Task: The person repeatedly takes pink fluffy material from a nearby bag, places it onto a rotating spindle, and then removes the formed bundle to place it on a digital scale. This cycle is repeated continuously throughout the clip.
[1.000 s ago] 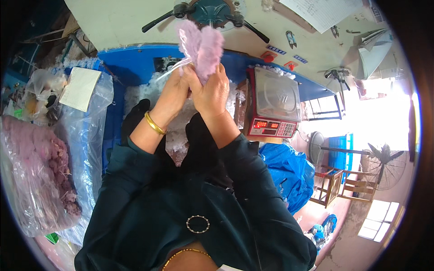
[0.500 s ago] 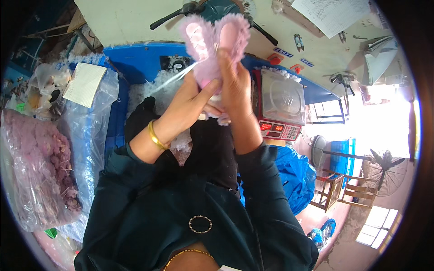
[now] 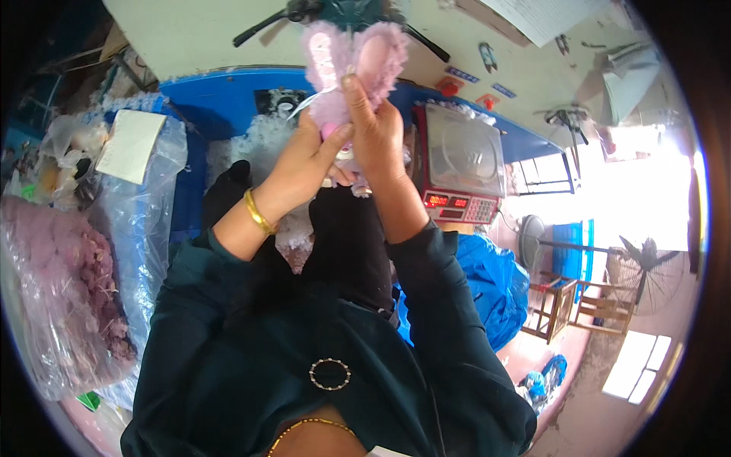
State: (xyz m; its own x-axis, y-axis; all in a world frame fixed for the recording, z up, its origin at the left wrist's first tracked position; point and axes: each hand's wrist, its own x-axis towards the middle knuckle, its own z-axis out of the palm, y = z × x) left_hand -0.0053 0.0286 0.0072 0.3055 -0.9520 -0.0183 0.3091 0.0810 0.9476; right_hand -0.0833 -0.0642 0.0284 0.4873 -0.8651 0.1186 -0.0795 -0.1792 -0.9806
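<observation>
Between my two hands I hold a plush bunny (image 3: pixel 326 107) of fluffy pink-lilac fur, its two long ears pointing away from me. White lacing criss-crosses the left ear, and a thin white ribbon trails from its base. My left hand (image 3: pixel 301 156) is closed round the toy's left side, thumb pressed on a smooth pink patch. My right hand (image 3: pixel 377 141) grips the right side, its thumb stretched up to the base of the right ear. Most of the toy's lower part is hidden by my fingers.
A blue-edged bin holds white fluffy stuffing (image 3: pixel 259 145). To the right sits a red scale (image 3: pixel 463 160); beyond it stand a fan (image 3: pixel 646 266) and a wooden chair (image 3: pixel 556 308). At left lies a clear bag of pink plush pieces (image 3: pixel 61 282). A dark-green machine (image 3: pixel 346 14) stands ahead.
The whole view has shifted slightly, with the toy and hands a little further left in it. Less of the white ribbon's loose end shows. Both hands keep their hold.
</observation>
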